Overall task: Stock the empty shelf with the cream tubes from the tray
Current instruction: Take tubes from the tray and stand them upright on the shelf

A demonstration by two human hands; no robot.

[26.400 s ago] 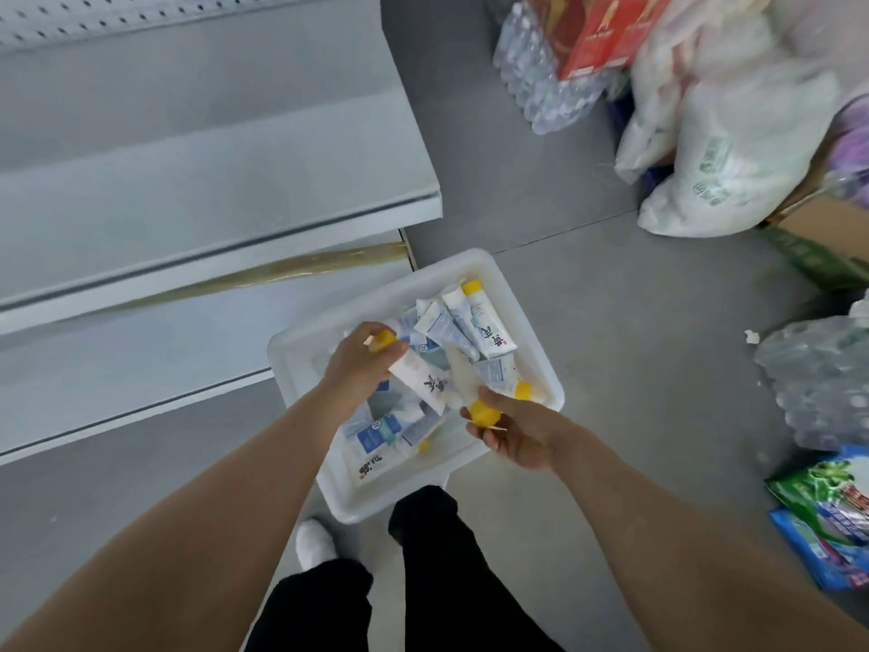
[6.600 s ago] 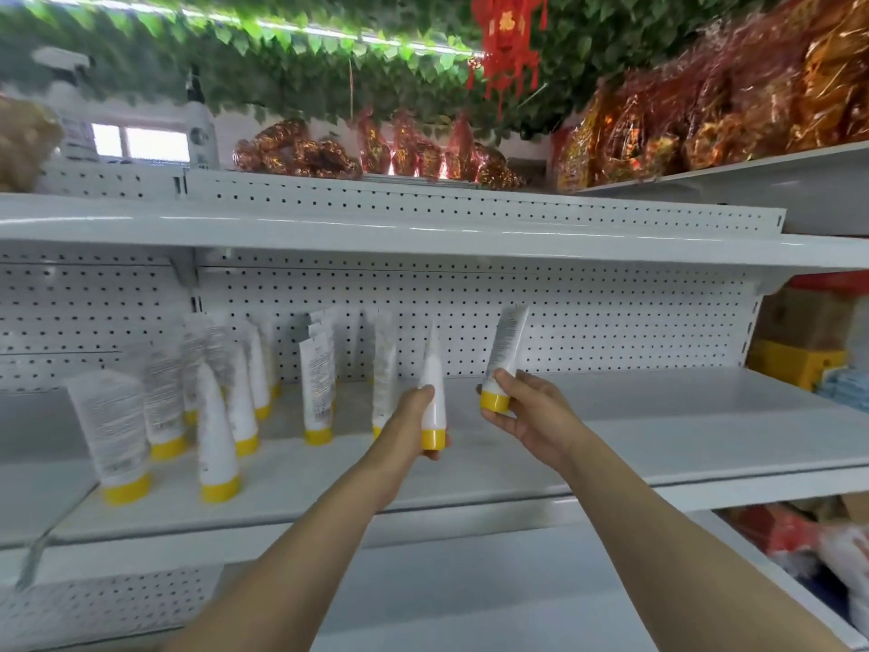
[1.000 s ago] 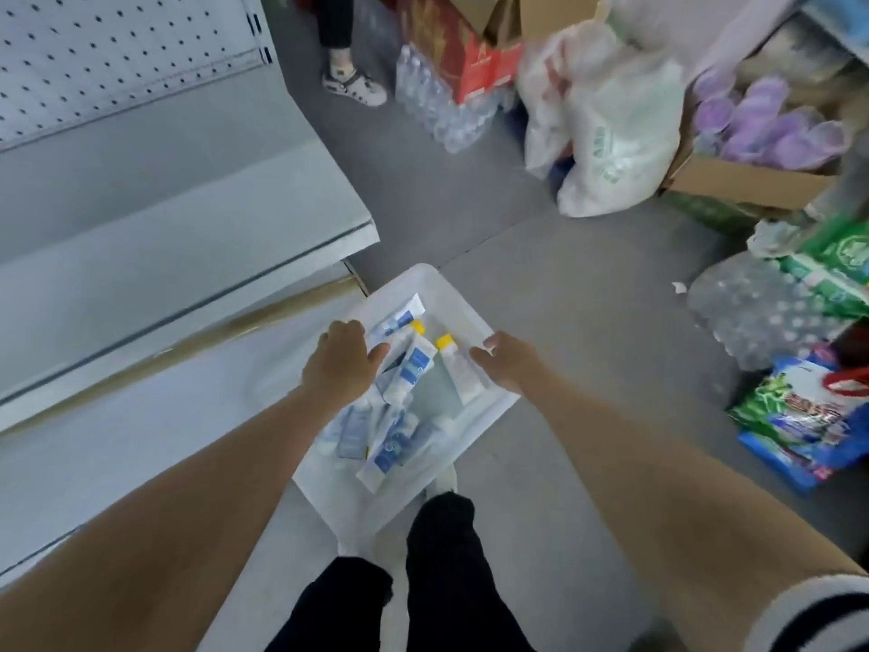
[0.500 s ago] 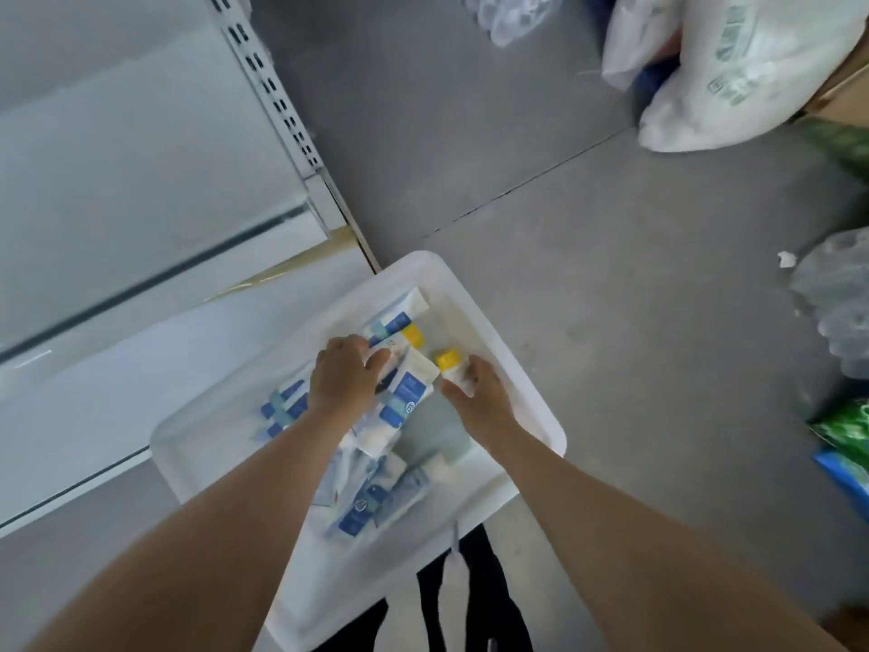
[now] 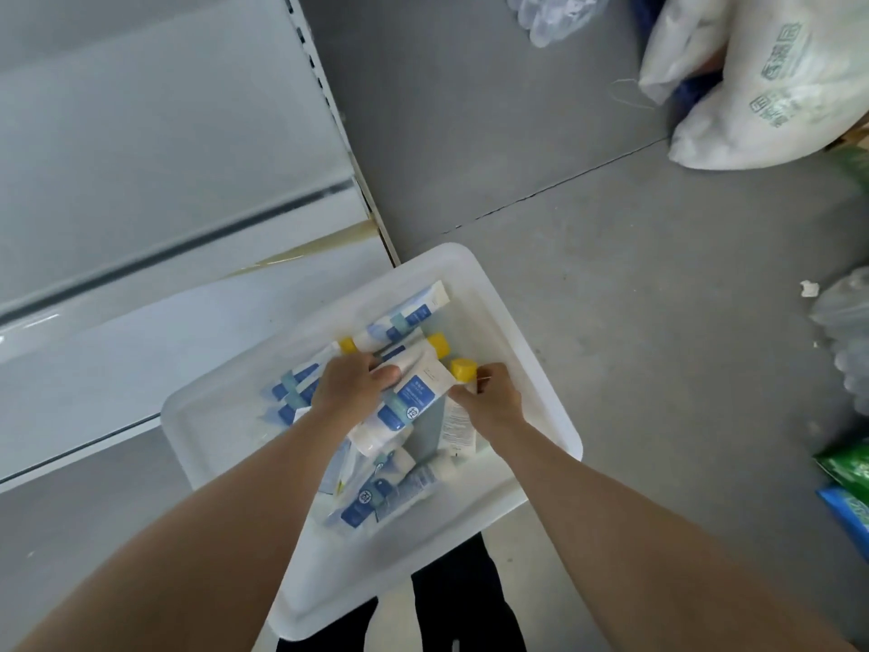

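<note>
A white plastic tray sits on the grey floor at my feet, holding several white cream tubes with blue labels and yellow caps. My left hand reaches into the tray and grips a blue-labelled tube with a yellow cap. My right hand pinches another tube just below its yellow cap; its printed back faces up. More tubes lie loose near the tray's near side.
The white lower shelves of the rack run along the left, their upright post ending beside the tray's far corner. White sacks and wrapped water bottles lie at the far right. Green and blue packets sit at the right edge.
Both hands have closed on tubes in the tray; the right hand has lifted its tube's capped end slightly. The view has moved a little closer to the tray.
</note>
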